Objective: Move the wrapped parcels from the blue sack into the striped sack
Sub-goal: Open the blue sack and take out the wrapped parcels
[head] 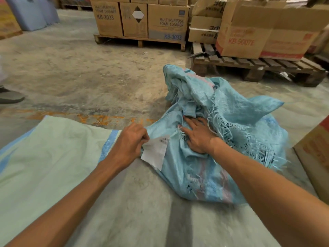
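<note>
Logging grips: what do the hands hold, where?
The left hand pinches the blue sack at its edge by the white label; right hand lies flat on it, holding nothing.

A crumpled blue sack (231, 122) lies on the concrete floor (80, 72), just beside a flat, pale green striped sack (44, 157). The left hand (130, 139) grips the blue sack's edge with curled fingers (143, 137), next to a white label (154, 152). The right hand (197, 138) rests flat on the blue sack, its fingers spread. Cardboard boxes (167, 20) on wooden pallets (140, 40) stand along the floor's far edge.
</note>
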`<move>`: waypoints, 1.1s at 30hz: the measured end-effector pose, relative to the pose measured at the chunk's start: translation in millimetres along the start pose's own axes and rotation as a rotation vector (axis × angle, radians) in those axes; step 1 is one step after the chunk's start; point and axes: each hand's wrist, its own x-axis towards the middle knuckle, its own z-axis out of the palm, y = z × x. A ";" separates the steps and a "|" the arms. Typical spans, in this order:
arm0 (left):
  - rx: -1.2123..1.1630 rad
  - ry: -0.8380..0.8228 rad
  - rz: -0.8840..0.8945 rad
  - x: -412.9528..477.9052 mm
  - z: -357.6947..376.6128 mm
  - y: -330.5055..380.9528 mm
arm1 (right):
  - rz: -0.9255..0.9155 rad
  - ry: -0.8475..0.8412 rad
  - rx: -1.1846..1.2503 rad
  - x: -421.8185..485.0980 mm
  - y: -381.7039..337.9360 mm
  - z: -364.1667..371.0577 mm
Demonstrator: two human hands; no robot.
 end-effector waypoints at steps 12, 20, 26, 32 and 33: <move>0.035 -0.010 0.007 -90.3 -120.7 75.8 | 0.107 -0.117 -0.237 -45.5 -41.1 -30.3; 0.179 -0.352 -0.268 -120.9 -62.4 64.5 | 0.103 -0.067 -0.223 -52.6 -43.6 -22.8; 0.280 -0.151 -0.481 -114.8 5.5 62.6 | 0.088 0.021 -0.147 -47.3 -37.7 2.3; 0.235 0.084 -0.433 -116.5 -0.6 49.1 | 0.055 0.077 -0.125 -39.9 -33.0 16.0; 0.235 0.081 -0.416 -119.2 -9.2 49.3 | 0.051 0.079 -0.115 -40.2 -32.7 17.5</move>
